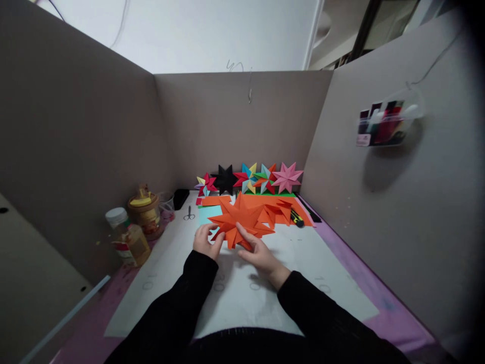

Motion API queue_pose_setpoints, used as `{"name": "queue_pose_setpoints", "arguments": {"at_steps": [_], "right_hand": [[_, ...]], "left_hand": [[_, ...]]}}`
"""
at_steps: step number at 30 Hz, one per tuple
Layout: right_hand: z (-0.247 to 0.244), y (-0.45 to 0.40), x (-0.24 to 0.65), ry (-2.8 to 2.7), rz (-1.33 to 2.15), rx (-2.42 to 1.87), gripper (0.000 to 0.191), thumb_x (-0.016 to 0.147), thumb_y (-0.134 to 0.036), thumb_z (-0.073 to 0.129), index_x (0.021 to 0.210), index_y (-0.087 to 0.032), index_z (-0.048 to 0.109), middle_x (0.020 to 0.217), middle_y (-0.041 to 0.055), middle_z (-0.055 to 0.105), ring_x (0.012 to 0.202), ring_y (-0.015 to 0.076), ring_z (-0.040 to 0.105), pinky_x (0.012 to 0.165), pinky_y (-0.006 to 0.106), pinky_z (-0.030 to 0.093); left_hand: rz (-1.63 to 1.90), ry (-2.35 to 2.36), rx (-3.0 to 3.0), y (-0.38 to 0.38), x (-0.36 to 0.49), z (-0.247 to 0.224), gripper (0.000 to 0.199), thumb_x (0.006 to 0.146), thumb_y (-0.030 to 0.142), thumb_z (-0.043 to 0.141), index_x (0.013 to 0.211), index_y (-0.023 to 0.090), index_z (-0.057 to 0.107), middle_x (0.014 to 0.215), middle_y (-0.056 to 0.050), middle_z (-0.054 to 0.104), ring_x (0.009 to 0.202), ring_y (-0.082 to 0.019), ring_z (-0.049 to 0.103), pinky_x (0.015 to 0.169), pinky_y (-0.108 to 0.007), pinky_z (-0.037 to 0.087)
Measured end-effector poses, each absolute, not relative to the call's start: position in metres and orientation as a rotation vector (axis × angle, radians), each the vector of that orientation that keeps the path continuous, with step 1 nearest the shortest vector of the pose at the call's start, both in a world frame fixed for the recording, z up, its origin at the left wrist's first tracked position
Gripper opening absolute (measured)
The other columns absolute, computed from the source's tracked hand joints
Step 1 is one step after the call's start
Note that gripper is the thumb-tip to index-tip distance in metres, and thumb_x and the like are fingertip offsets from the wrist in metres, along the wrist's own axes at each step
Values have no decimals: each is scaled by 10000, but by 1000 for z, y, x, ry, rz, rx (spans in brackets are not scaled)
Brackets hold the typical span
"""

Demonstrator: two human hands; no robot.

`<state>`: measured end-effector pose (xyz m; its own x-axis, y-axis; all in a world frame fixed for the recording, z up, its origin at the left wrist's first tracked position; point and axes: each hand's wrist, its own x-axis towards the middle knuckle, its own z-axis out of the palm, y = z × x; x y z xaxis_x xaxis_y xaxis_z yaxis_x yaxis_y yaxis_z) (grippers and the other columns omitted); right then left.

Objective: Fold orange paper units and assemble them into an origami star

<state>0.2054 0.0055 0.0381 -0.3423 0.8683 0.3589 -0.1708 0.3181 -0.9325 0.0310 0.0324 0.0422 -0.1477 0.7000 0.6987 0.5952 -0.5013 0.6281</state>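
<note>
An orange folded paper star [242, 215] is held up over the white sheet, between both hands. My left hand [206, 241] pinches one of its lower left points. My right hand [261, 254] grips its lower edge, thumb and fingers closed on the paper. Behind the star lie orange folded paper pieces [282, 212] and flat orange paper [301, 210]. A light blue paper [206, 215] shows partly to the left of the star, the rest hidden.
Finished paper stars, among them a black star [225, 179] and a pink star [288, 177], lean along the back wall. Scissors [189, 214] and a yellow-black cutter [296, 219] lie on the table. A glue bottle [129, 240] and a brown jar [146, 215] stand left. Grey partitions [242, 121] surround the table.
</note>
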Motion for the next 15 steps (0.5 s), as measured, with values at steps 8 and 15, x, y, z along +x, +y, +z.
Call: {"name": "queue_pose_setpoints", "arguments": {"at_steps": [8,15], "right_hand": [[36,6,204,-1530,1247,-650,730,747,-278,663,1376,-284,293,1448,13,303,1335,221,276,1108,424,188],[35,8,205,-1522,1231,-638,727,736,-289,674,1368,-292,316,1452,16,297,1336,235,270,1106,430,200]], "left_hand": [[1717,1367,2192,34,29,40,91,724,205,592,639,229,613,653,-17,634,651,-174,563,711,-325,416],[1689,1255,2195,33,31,38,97,744,288,613,710,244,692,719,-56,666,714,-189,601,701,-316,459]]}}
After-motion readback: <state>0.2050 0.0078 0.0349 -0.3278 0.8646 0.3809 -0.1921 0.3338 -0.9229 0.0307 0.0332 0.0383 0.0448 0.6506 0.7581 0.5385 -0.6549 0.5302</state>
